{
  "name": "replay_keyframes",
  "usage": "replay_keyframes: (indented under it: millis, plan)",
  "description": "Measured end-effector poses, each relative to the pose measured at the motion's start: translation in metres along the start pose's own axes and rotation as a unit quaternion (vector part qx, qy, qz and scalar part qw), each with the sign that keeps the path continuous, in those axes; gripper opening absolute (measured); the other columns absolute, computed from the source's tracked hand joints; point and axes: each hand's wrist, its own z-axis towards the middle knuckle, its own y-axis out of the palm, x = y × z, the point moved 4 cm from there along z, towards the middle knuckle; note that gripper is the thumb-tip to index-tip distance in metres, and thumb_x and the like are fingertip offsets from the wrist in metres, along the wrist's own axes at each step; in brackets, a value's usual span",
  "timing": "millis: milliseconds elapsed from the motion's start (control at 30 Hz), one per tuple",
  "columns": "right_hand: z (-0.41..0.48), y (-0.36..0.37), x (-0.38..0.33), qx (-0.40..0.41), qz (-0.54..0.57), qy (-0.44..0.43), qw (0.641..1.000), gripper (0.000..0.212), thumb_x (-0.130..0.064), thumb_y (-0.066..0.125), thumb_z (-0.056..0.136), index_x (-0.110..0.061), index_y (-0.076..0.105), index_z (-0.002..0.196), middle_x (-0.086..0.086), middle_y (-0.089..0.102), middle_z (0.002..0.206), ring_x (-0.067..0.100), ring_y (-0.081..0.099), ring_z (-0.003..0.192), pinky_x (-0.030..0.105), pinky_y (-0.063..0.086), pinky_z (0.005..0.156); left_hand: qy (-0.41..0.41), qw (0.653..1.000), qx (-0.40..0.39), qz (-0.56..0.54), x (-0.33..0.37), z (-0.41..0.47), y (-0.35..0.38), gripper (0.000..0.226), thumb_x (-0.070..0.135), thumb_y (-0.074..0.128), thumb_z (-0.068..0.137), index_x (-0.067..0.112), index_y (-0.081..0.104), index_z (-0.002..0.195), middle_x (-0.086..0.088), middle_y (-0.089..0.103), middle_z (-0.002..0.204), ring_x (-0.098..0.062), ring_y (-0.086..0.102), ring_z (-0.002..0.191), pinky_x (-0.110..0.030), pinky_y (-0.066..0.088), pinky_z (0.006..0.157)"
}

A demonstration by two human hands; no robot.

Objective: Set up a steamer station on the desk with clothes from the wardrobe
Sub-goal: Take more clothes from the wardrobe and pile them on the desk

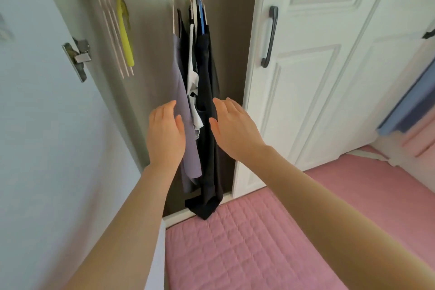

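The left hand [164, 134] and right hand [233, 129] are hovering, each grip apart and empty, on either side of the clothes [207, 77] hanging in the wardrobe [150, 54].

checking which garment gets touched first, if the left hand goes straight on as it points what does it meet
Most likely the lilac garment at the left of the hanging bunch: the left hand is open with fingertips near its edge. Depth is unclear.
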Motion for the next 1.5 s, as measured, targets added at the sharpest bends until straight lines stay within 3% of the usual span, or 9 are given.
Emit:
replay_keyframes:
  millis: [167, 467, 700, 800, 1000, 1167, 1333, 1433, 1500]
  plan:
    - [0.062, -0.004, 0.005, 0.03, -0.004, -0.035, 0.999, 0.048, -0.028, 0.042, 0.1, -0.005, 0.037, 0.142, 0.012, 0.051, 0.137, 0.026, 0.04, 0.134, 0.034, 0.032, 0.11, 0.017, 1.0, 0.023, 0.002, 0.008, 0.052, 0.005, 0.038, 0.02, 0.049, 0.099, 0.01, 0.049, 0.135, -0.009, 0.057, 0.131, -0.023, 0.047, 0.126, -0.037, 0.048, 0.095]
    - [0.159, -0.021, -0.001, 0.112, -0.034, -0.088, 0.989, 0.038, -0.025, 0.046, 0.097, -0.005, 0.05, 0.13, 0.011, 0.056, 0.124, 0.027, 0.05, 0.118, 0.036, 0.046, 0.097, 0.024, 0.998, 0.046, -0.047, 0.018, 0.132, 0.015, 0.04, 0.019, 0.05, 0.097, 0.01, 0.046, 0.135, -0.008, 0.052, 0.133, -0.026, 0.051, 0.12, -0.035, 0.045, 0.09]
    - [0.215, -0.018, -0.005, 0.095, -0.064, -0.075, 0.991, 0.043, -0.024, 0.05, 0.094, -0.005, 0.044, 0.131, 0.011, 0.058, 0.121, 0.028, 0.05, 0.118, 0.038, 0.042, 0.097, 0.031, 0.993, 0.047, -0.101, 0.019, 0.177, 0.023, 0.033, 0.015, 0.052, 0.095, 0.01, 0.049, 0.127, -0.009, 0.057, 0.12, -0.026, 0.056, 0.107, -0.04, 0.049, 0.085]
    - [0.231, -0.016, -0.004, 0.098, -0.065, -0.052, 0.992, 0.043, -0.021, 0.054, 0.091, -0.003, 0.044, 0.13, 0.013, 0.059, 0.119, 0.031, 0.051, 0.117, 0.045, 0.039, 0.105, -0.01, 0.987, 0.034, -0.156, 0.01, 0.196, 0.029, 0.031, 0.012, 0.053, 0.094, 0.007, 0.052, 0.125, -0.01, 0.061, 0.116, -0.025, 0.058, 0.105, -0.03, 0.046, 0.084]
    - [0.255, -0.011, -0.002, 0.073, -0.04, -0.002, 0.997, 0.047, -0.021, 0.057, 0.09, -0.001, 0.042, 0.13, 0.016, 0.053, 0.124, 0.032, 0.046, 0.12, 0.049, 0.039, 0.103, -0.132, 0.942, -0.01, -0.307, 0.0, 0.229, 0.037, 0.024, 0.015, 0.053, 0.095, 0.011, 0.059, 0.119, 0.0, 0.06, 0.102, -0.018, 0.058, 0.098, -0.025, 0.041, 0.081]
    - [0.277, -0.013, -0.001, 0.032, -0.015, 0.065, 0.997, 0.048, -0.015, 0.061, 0.085, 0.002, 0.041, 0.125, 0.019, 0.054, 0.122, 0.033, 0.038, 0.126, 0.054, 0.031, 0.108, -0.168, 0.914, -0.032, -0.367, 0.001, 0.264, 0.044, 0.024, 0.011, 0.055, 0.092, 0.01, 0.06, 0.115, -0.009, 0.067, 0.1, -0.025, 0.063, 0.095, -0.036, 0.051, 0.089]
    - [0.292, -0.011, -0.001, 0.005, 0.027, 0.13, 0.991, 0.043, -0.01, 0.057, 0.086, 0.003, 0.044, 0.126, 0.019, 0.053, 0.125, 0.032, 0.025, 0.135, 0.056, 0.028, 0.109, -0.2, 0.873, -0.036, -0.443, 0.015, 0.291, 0.046, 0.02, 0.01, 0.051, 0.096, 0.006, 0.06, 0.113, -0.007, 0.064, 0.078, -0.02, 0.06, 0.068, -0.027, 0.053, 0.06]
    - [0.294, -0.013, 0.003, 0.025, 0.055, 0.145, 0.988, 0.033, -0.005, 0.056, 0.086, -0.002, 0.052, 0.119, 0.016, 0.054, 0.121, 0.031, 0.027, 0.132, 0.056, 0.029, 0.108, -0.244, 0.843, -0.041, -0.478, 0.024, 0.297, 0.048, 0.011, 0.012, 0.052, 0.096, 0.007, 0.062, 0.099, -0.005, 0.05, 0.063, -0.015, 0.044, 0.049, -0.016, 0.039, 0.036]
    - [0.293, -0.014, 0.004, 0.033, 0.081, 0.151, 0.985, 0.029, -0.005, 0.055, 0.087, -0.002, 0.052, 0.116, 0.017, 0.056, 0.118, 0.031, 0.028, 0.131, 0.054, 0.033, 0.105, -0.251, 0.827, -0.07, -0.499, 0.026, 0.297, 0.05, 0.012, 0.011, 0.051, 0.097, 0.008, 0.063, 0.099, -0.004, 0.042, 0.059, -0.014, 0.036, 0.047, -0.013, 0.033, 0.034]
